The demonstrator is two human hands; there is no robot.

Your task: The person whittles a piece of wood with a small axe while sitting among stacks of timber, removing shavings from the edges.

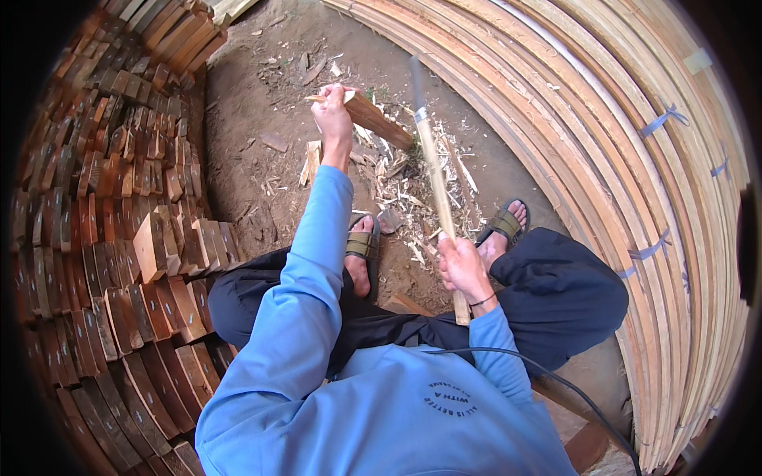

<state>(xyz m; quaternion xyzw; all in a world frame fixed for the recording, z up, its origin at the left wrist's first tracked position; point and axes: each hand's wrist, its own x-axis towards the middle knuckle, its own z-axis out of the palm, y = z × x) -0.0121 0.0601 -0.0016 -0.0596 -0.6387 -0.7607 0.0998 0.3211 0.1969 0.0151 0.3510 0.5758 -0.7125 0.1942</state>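
My left hand is closed around the near-top end of a short piece of wood, which slants down to the right with its far end at the ground. A thin light sliver pokes out left of that hand. My right hand, closer to my body, wraps around the long pale wooden handle of a bladed tool. Its narrow grey blade points up and away, to the right of the wood and apart from it. The blade looks slightly blurred.
Wood chips and splinters litter the dirt between my sandalled feet. Tall stacks of cut boards rise on the left. Long curved-looking planks, bound with grey-blue ties, line the right. A black cable crosses my right side.
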